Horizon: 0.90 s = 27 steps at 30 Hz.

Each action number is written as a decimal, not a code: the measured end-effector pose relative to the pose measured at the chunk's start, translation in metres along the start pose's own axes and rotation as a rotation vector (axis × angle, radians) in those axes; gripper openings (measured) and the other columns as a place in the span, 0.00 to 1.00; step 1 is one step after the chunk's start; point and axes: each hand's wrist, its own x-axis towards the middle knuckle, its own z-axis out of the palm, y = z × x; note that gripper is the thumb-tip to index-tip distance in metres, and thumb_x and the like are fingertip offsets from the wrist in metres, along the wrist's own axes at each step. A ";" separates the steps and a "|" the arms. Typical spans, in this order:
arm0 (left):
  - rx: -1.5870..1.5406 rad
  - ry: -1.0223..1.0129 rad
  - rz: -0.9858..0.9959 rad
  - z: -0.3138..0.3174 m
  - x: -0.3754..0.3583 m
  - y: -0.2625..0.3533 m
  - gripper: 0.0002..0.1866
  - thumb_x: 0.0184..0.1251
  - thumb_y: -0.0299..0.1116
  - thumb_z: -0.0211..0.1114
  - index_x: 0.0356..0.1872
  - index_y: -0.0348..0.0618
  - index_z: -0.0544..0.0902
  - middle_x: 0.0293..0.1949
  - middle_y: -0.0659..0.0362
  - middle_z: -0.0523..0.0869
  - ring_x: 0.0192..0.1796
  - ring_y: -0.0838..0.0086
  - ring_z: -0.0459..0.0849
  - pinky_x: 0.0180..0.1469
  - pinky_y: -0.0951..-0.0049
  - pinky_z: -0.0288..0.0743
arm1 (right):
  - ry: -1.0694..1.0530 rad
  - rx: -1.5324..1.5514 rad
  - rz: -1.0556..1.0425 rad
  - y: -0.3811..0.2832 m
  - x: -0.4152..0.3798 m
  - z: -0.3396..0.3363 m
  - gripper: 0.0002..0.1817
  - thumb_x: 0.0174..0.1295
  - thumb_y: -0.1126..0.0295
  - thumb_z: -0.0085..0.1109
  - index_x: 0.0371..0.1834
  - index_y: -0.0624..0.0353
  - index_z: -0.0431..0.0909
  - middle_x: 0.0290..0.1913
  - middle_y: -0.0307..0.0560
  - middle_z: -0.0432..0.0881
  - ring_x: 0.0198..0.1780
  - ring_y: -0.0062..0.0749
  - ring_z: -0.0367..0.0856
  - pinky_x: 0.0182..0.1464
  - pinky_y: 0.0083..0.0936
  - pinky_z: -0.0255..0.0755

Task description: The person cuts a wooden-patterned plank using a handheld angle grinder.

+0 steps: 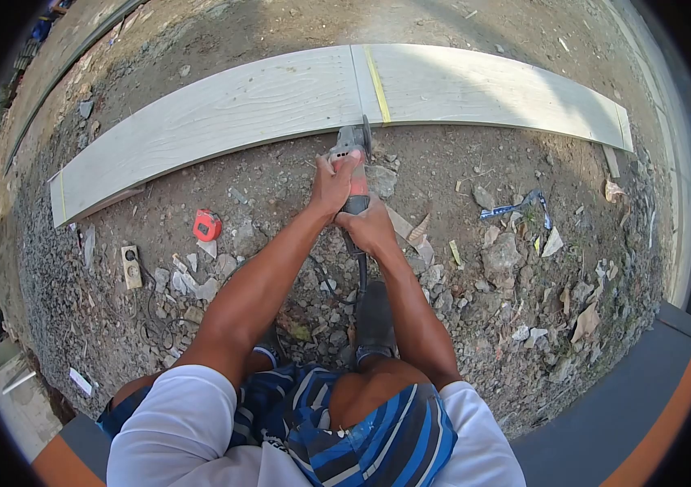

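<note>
An angle grinder (359, 183) with a red and dark body is held in both hands. My left hand (332, 185) wraps round its front body, close to the head. Behind it, my right hand (373, 226) grips the rear of the body, where a black cord (363, 272) comes out. The upright disc (367, 136) meets the near edge of a long pale board (248, 101) with a wood-grain face. A thin straight line (357, 77) crosses the board ahead of the disc, and a yellow strip (378, 85) lies just right of it.
A red tape measure (207, 225) and a white power socket block (132, 267) lie on the rubble to the left. Broken stones (502, 260) and a blue-and-white strap (516, 206) lie right. My shoe (375, 321) stands near the cord.
</note>
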 end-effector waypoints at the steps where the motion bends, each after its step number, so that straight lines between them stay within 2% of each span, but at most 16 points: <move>1: -0.013 0.010 -0.014 0.001 -0.002 0.002 0.26 0.75 0.51 0.66 0.51 0.31 0.79 0.45 0.56 0.86 0.45 0.78 0.81 0.49 0.72 0.79 | -0.001 -0.001 0.001 0.003 0.001 0.001 0.25 0.45 0.64 0.74 0.47 0.63 0.81 0.38 0.49 0.88 0.39 0.39 0.86 0.46 0.33 0.77; 2: -0.013 0.012 -0.015 0.001 -0.003 0.004 0.26 0.75 0.51 0.66 0.51 0.31 0.79 0.45 0.56 0.86 0.45 0.78 0.81 0.49 0.72 0.79 | 0.003 0.009 -0.006 0.004 0.002 0.001 0.26 0.45 0.64 0.74 0.48 0.64 0.81 0.39 0.50 0.88 0.39 0.39 0.86 0.46 0.34 0.77; 4: 0.018 0.006 -0.057 0.000 -0.005 0.009 0.32 0.75 0.53 0.67 0.56 0.29 0.73 0.50 0.53 0.85 0.49 0.75 0.82 0.54 0.71 0.79 | 0.004 0.017 -0.016 0.005 0.003 0.002 0.26 0.46 0.64 0.74 0.48 0.64 0.81 0.39 0.50 0.88 0.39 0.40 0.86 0.47 0.34 0.77; 7: 0.081 0.016 -0.094 -0.002 -0.010 0.021 0.34 0.74 0.54 0.68 0.57 0.28 0.70 0.51 0.52 0.85 0.51 0.74 0.82 0.55 0.70 0.79 | 0.021 0.001 -0.025 0.004 0.002 0.002 0.25 0.46 0.65 0.74 0.48 0.64 0.81 0.40 0.50 0.88 0.40 0.40 0.86 0.47 0.33 0.77; 17: -0.041 -0.028 -0.115 -0.001 -0.010 0.022 0.35 0.72 0.52 0.71 0.58 0.29 0.68 0.52 0.50 0.84 0.52 0.73 0.82 0.55 0.70 0.80 | -0.013 0.000 0.028 0.001 0.003 0.002 0.24 0.47 0.67 0.74 0.47 0.65 0.81 0.38 0.47 0.88 0.38 0.35 0.86 0.45 0.32 0.77; 19: -0.043 -0.025 -0.091 0.000 -0.012 0.023 0.43 0.68 0.59 0.71 0.60 0.24 0.67 0.52 0.44 0.83 0.51 0.67 0.84 0.51 0.68 0.82 | -0.016 -0.002 0.037 -0.002 0.000 0.002 0.23 0.46 0.68 0.74 0.47 0.65 0.81 0.38 0.47 0.88 0.38 0.35 0.86 0.44 0.32 0.77; 22: -0.034 -0.030 -0.095 -0.001 -0.009 0.016 0.43 0.68 0.59 0.71 0.60 0.24 0.67 0.53 0.44 0.83 0.51 0.67 0.84 0.52 0.68 0.82 | 0.009 0.063 -0.006 -0.005 -0.002 0.003 0.23 0.46 0.69 0.74 0.46 0.65 0.80 0.38 0.46 0.88 0.38 0.34 0.86 0.44 0.31 0.77; 23: -0.034 -0.027 -0.095 -0.001 -0.010 0.018 0.43 0.68 0.59 0.71 0.60 0.24 0.67 0.53 0.44 0.83 0.51 0.67 0.84 0.52 0.68 0.82 | 0.006 0.042 0.000 -0.006 -0.003 0.003 0.23 0.48 0.68 0.73 0.48 0.65 0.80 0.39 0.44 0.87 0.37 0.31 0.84 0.43 0.29 0.76; 25: -0.033 -0.029 -0.154 -0.002 -0.011 0.022 0.36 0.71 0.52 0.71 0.59 0.29 0.68 0.51 0.51 0.84 0.53 0.72 0.82 0.56 0.69 0.79 | -0.001 0.019 0.003 -0.006 -0.002 0.003 0.24 0.51 0.68 0.73 0.50 0.65 0.80 0.39 0.42 0.87 0.37 0.27 0.82 0.43 0.27 0.75; 27: -0.017 -0.025 -0.156 -0.002 -0.011 0.021 0.36 0.71 0.53 0.71 0.59 0.29 0.68 0.52 0.51 0.84 0.53 0.72 0.82 0.56 0.69 0.79 | 0.015 0.001 0.025 -0.003 -0.001 0.004 0.24 0.50 0.68 0.73 0.50 0.66 0.80 0.39 0.42 0.86 0.37 0.28 0.82 0.43 0.27 0.75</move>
